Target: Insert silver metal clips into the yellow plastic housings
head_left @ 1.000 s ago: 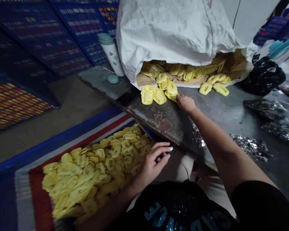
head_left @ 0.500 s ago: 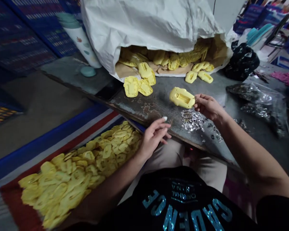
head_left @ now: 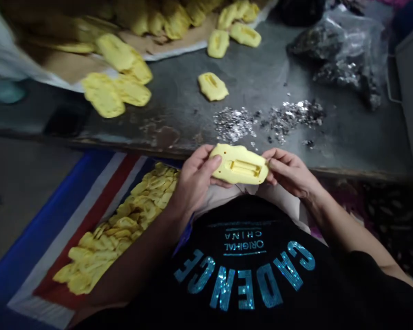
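The left hand (head_left: 194, 179) and right hand (head_left: 291, 172) both grip a yellow moulded plastic piece (head_left: 239, 164), slotted face up, at the near edge of the scuffed grey worktop (head_left: 261, 64), just below scattered silver metallic bits (head_left: 232, 123).

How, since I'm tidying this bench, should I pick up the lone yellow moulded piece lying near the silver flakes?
Pinch the yellow moulded piece by its two long edges, coming from above and from the left. It lies flat on the grey bench, recess facing up and apart from the other pieces, so those edges look free. The silver flakes lie toward its near right, so reaching from that side could disturb them.
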The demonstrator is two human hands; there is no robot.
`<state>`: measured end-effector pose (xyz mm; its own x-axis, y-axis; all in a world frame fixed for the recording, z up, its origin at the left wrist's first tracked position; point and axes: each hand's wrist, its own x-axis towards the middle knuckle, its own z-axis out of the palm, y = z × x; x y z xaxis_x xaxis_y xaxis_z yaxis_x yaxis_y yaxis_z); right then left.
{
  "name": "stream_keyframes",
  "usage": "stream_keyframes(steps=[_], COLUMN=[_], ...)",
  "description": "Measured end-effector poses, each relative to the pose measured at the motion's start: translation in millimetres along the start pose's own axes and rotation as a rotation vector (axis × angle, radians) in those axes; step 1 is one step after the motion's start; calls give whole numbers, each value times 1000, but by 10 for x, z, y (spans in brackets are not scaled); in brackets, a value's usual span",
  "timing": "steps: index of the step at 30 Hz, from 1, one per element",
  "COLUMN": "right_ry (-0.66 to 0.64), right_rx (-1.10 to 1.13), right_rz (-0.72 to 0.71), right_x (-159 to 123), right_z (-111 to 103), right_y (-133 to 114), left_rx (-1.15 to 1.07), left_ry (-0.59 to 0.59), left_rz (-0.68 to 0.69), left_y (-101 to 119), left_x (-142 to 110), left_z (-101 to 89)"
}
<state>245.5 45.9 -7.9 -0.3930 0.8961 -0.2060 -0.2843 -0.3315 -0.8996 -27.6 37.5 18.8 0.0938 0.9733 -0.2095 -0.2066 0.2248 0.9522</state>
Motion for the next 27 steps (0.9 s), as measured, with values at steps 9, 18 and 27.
stream_keyframes(steps=[9, 18, 27], right_ry=[-10, 667, 598], right_rx=[-496, -996, -1422], right_rz=[-176, -457, -345], right_x=[-379, -598, -368], right_z=[-80, -953, -1344], right_y=[36, -173, -247], left_rx=[182, -12, 6], left_ry=[-183, -208, -131], left_rz=[-167, -660, -583], left_y=[-26, -213, -178], left_x=[0, 3, 19], left_z=[243, 139, 138])
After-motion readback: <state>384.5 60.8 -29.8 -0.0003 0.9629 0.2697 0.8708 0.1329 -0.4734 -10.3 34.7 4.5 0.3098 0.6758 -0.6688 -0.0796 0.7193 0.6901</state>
